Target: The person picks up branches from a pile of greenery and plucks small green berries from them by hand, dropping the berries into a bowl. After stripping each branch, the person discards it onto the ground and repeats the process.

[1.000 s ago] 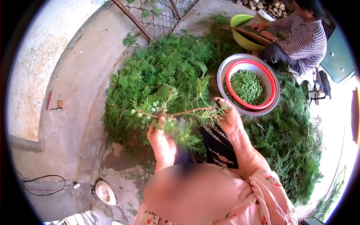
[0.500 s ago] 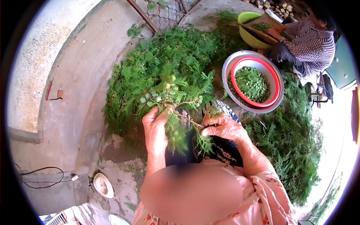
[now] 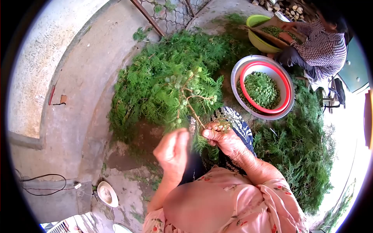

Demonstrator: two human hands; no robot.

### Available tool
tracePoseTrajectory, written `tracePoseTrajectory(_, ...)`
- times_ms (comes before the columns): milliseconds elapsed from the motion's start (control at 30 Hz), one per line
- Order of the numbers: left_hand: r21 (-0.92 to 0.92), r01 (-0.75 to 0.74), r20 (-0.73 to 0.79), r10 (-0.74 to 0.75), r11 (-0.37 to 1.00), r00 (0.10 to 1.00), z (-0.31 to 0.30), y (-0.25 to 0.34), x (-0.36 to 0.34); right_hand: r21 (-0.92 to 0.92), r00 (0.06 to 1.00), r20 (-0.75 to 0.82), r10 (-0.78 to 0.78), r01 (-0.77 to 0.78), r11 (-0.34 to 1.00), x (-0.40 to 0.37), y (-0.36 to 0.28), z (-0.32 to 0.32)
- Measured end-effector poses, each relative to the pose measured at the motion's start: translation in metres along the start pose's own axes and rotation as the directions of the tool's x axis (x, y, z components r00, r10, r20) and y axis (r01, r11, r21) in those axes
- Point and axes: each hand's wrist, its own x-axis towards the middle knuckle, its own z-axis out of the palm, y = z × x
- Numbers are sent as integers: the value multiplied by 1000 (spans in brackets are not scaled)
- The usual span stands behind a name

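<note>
Between thumb and fingers of the right hand [image 3: 222,136], a branch [image 3: 190,104] is pinched by its stem, its berries above the knees; the blurred left hand [image 3: 173,149], fingers curled, is near it, its grip unclear. Green cuttings [image 3: 155,89] lie beyond.

Location: an outdoor yard, apparently domestic, with no table in use where I sit. Underfoot is bare, stained concrete [image 3: 122,194], giving way to interlocking pavers [image 3: 171,19] at the far side. A pale plastered wall [image 3: 33,70] bounds one side. Split firewood [image 3: 293,11] is stacked at the far edge. Cut evergreen branches [image 3: 142,93] lie in heaps directly on the ground, around a metal basin [image 3: 236,83]. Bright daylight enters at the right. A loose black cable [image 3: 42,175] lies at the left.
</note>
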Motion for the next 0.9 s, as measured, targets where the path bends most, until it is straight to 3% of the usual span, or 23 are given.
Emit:
tracePoseTrajectory(100,140,0,82,-11,990,997,15,-18,-1,49,1000,-19,-24,25,999,1,3,3)
tracePoseTrajectory(133,41,154,135,-158,987,978,16,-21,-2,76,999,-13,-36,37,996,1,4,4)
tracePoseTrajectory(200,-432,359,160,-322,827,933,27,-17,-1,108,1000,-9,-12,12,994,1,11,2)
tracePoseTrajectory(300,-684,471,307,-365,558,879,27,-26,9,99,1000,19,23,-25,995,-2,11,5)
tracePoseTrajectory(367,-698,469,319,-351,541,880,24,-29,16,75,997,77,4,-10,997,-2,12,6)
tracePoseTrajectory(400,-704,472,329,-344,530,879,23,-30,20,-41,998,53,-19,21,999,-3,13,8)
tracePoseTrajectory(467,-647,488,307,-387,585,870,26,-31,28,-69,990,128,-61,70,995,0,21,8)
tracePoseTrajectory(567,-630,621,366,-527,465,767,29,-31,35,6,988,151,-18,17,1000,-3,25,16)
tracePoseTrajectory(600,-616,707,431,-602,349,672,25,-36,35,0,989,150,-10,10,1000,-3,26,17)
tracePoseTrajectory(667,-680,671,427,-583,295,691,24,-52,35,-65,989,148,23,-14,998,-4,31,17)
tracePoseTrajectory(700,-683,668,347,-673,296,653,25,-39,38,-118,983,175,47,-26,993,-4,30,17)
tracePoseTrajectory(900,-732,641,354,-676,229,646,19,-44,39,-319,965,237,111,-31,947,-2,16,8)
